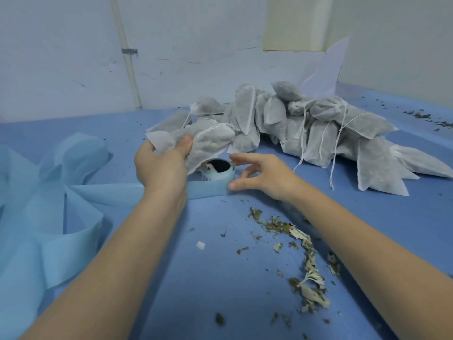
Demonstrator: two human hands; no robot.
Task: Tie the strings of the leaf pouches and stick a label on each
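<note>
On blue worktop [220, 278], left hand [161, 163] gripping leaf pouch [210, 146] above label roll [218, 173], right hand [259, 175] fingers spread by roll, pouch pile [306, 123] behind, loose leaves [301, 253] nr forearm.

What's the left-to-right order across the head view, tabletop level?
Loose blue backing strip → left hand gripping a leaf pouch → label roll → right hand, fingers spread beside the roll → pile of pouches → stray leaf bits at the far right edge.
</note>
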